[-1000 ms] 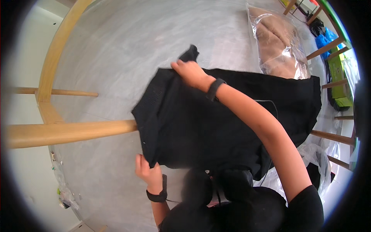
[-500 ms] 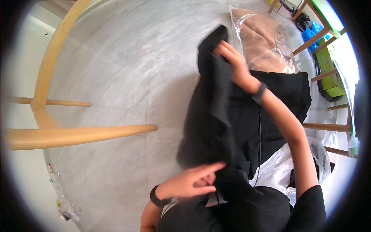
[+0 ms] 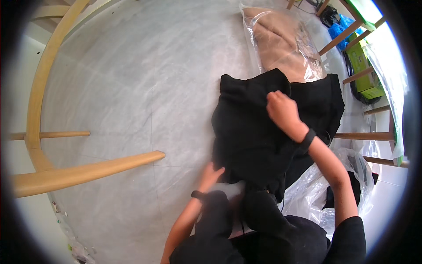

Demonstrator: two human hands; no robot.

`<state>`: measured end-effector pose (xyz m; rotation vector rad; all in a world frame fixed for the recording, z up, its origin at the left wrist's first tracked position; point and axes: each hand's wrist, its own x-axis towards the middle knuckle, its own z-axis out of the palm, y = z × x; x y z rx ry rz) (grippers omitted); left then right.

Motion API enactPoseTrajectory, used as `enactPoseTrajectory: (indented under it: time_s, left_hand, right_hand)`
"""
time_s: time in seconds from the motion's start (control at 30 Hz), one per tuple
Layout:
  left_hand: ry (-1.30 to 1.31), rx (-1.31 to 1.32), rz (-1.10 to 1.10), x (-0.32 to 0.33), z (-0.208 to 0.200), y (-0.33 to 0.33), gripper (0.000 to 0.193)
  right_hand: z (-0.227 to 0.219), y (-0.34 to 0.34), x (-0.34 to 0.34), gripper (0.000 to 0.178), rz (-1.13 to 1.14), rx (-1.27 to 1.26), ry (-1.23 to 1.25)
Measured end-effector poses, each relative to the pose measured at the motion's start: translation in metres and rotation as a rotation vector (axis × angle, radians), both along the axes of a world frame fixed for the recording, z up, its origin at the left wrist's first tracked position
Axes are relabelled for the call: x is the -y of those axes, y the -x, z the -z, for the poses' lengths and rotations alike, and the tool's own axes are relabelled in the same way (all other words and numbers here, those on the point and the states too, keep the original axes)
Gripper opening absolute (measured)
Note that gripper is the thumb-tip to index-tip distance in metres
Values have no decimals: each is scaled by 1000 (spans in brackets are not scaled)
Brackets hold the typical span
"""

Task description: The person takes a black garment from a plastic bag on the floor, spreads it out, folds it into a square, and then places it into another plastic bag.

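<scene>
A black garment (image 3: 250, 119) lies spread and partly folded over on the floor in front of me, its near end reaching my knees. My right hand (image 3: 283, 110) is above its upper middle, fingers curled into a fist, with no cloth visibly pulled up by it. At the garment's near left edge is my left hand (image 3: 210, 177), thumb towards the cloth. Its other fingers are blurred and partly hidden, so I cannot tell whether they grip the edge. Both wrists wear dark bands.
Beyond the garment lies a clear plastic bag (image 3: 281, 42) with brown cloth inside. Crumpled clear plastic (image 3: 307, 189) is by my right knee. Wooden furniture legs stand at left (image 3: 92, 172) and right (image 3: 365, 136). A green box (image 3: 367, 81) and blue bags (image 3: 338, 33) are far right.
The raised part of the garment has come down flat. My right hand let go of its edge and moved nearer me. My left hand moved down-left to the garment's near edge.
</scene>
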<state>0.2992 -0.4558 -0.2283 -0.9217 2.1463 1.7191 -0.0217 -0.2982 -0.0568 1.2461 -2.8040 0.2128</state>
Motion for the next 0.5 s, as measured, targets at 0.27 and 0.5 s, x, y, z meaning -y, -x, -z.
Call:
enactPoseTrajectory:
  time_s: [0.27,0.5]
  left_hand:
    - [-361,68,371,-27,-138,19,34]
    - [-295,-481,855,-19,-177,75,57]
  right_hand:
    - [-26,-155,3,101,225,1535,-283]
    - [20,-170,-66,64,450,1381,115]
